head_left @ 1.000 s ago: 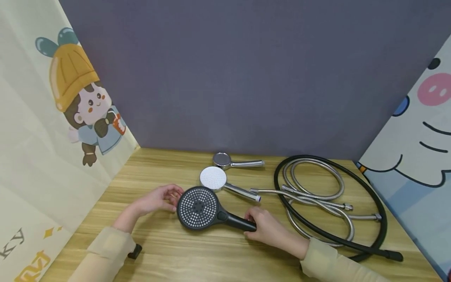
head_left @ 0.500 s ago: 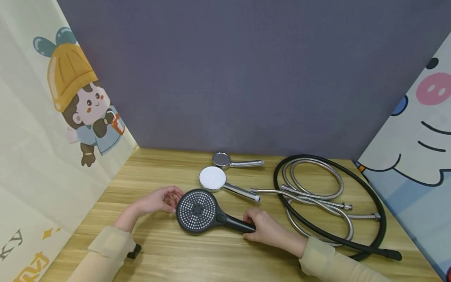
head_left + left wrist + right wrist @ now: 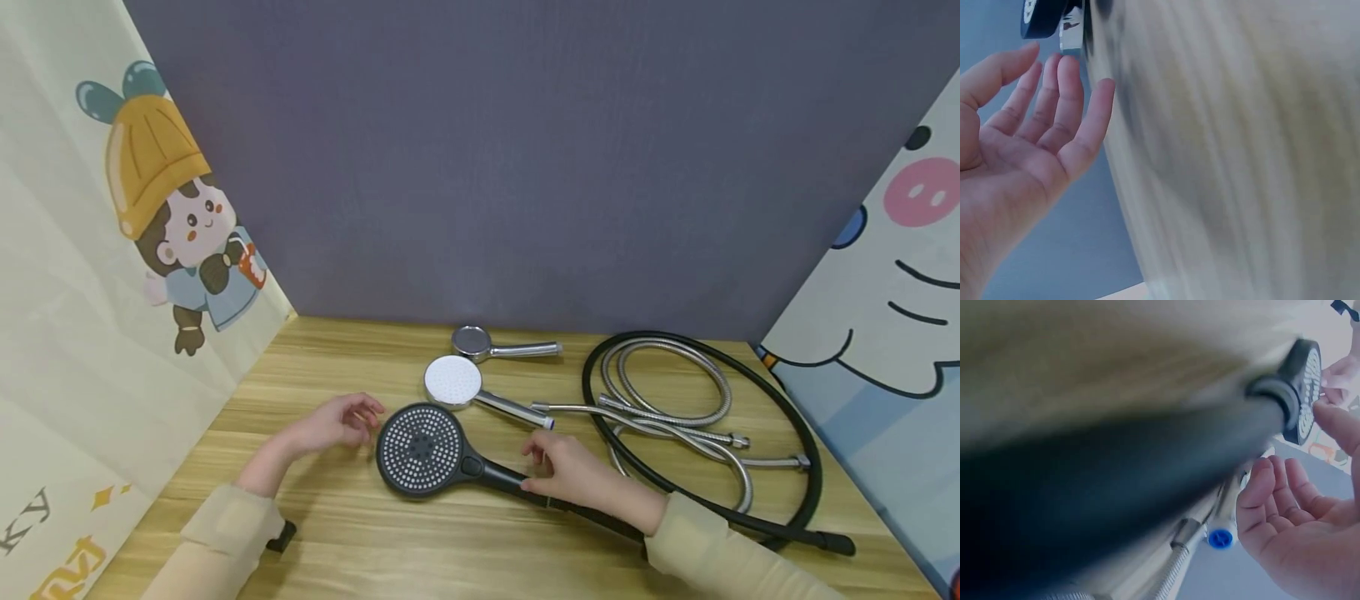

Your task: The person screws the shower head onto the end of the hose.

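A large black shower head (image 3: pixel 422 450) lies face up with its handle (image 3: pixel 513 481) running to the right. My right hand (image 3: pixel 573 475) hovers over that handle, fingers loosely bent and thumb apart. In the right wrist view the handle passes beside the palm, and nothing sits between thumb and fingers. My left hand (image 3: pixel 337 423) is just left of the black disc, fingers spread and slightly bent, holding nothing; the left wrist view shows its bare palm. Behind the black one lie a white-faced chrome shower head (image 3: pixel 453 380) and a smaller chrome shower head (image 3: pixel 472 341).
Coiled metal shower hoses (image 3: pixel 723 392) and a thick black hose (image 3: pixel 806 425) lie overlapping on the right of the wooden table (image 3: pixel 420 550). A grey panel (image 3: pixel 480 167) stands along the back, with printed cloths at both sides.
My right hand has let go of the black shower head's handle and risen slightly, so more of the handle shows. The left hand has drawn back slightly. Earlier, the black disc shifted slightly toward me.
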`<state>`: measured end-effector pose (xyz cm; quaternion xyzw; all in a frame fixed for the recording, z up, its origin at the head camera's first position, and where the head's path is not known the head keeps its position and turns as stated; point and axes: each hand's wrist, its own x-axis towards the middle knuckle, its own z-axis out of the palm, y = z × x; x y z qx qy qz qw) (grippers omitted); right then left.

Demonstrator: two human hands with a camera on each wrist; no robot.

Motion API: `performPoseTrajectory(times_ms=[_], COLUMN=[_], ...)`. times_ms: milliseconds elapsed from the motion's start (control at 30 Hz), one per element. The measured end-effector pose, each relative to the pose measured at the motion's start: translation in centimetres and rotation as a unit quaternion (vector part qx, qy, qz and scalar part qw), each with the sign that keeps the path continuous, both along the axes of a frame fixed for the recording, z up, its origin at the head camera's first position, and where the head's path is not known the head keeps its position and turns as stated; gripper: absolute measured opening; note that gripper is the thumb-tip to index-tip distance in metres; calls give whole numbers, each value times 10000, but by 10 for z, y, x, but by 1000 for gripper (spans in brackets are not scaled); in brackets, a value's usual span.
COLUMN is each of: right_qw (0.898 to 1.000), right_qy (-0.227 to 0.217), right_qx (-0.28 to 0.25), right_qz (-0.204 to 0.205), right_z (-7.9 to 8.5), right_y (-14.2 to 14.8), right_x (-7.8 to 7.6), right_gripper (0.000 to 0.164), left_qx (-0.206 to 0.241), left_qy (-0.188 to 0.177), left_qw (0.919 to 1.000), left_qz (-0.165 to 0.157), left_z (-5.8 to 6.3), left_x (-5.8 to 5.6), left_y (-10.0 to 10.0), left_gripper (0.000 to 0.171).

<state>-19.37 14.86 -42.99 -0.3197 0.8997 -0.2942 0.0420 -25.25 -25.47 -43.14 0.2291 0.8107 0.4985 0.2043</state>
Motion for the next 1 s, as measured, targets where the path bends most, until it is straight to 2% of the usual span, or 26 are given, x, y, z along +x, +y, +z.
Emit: performPoseTrajectory(times_ms=[200,400,600,700,1000], right_qw=[9989,9967,9958,9960,9980], right_qy=[328,695,830,782,173], right_qx=[314,387,331,371,320], right_qz=[-133,-168,-219,-223,-516], right_z=[18,32,38,37,31], right_y=[5,8,10,10,4], right_x=[-9,-24,-44,-53,-72], right_gripper=[32,33,33,32,33], left_qx=[-148,-159,38,163,497], left_qy=[557,803,997,933,539], left_qw=[9975,9911,9858,9850,9857], left_qz=[412,1048,1353,1443,1515], left_z=[8,13,15,14,11], left_x=[-7,-18,-32,-39,-58], left_y=[6,16,29,35,51], left_gripper=[46,47,50,53,61])
